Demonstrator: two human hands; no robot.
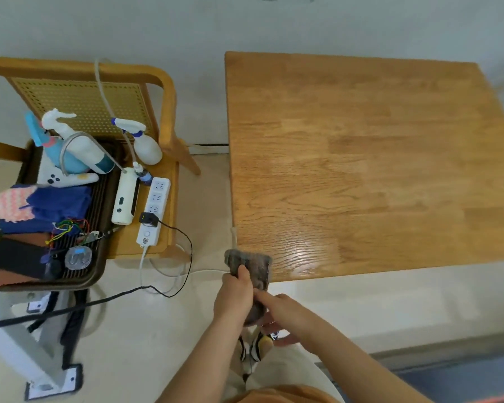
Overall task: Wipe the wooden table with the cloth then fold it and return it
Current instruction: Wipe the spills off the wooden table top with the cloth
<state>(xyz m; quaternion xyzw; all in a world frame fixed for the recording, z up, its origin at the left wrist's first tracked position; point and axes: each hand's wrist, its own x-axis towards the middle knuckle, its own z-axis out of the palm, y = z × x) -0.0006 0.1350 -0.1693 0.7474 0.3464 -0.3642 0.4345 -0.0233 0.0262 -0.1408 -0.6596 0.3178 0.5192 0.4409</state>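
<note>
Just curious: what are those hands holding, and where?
A grey-brown fuzzy cloth: the left hand grips its upper part, the right hand holds its lower end.

Single head-worn, wide-angle view. It looks forward and steeply down from above the near left corner of the tabletop (361, 170), which fills the upper right of frame. A chair (167, 91) sits at left, the floor (157, 330) directly below. Straight edges bow toward the margins.
</note>
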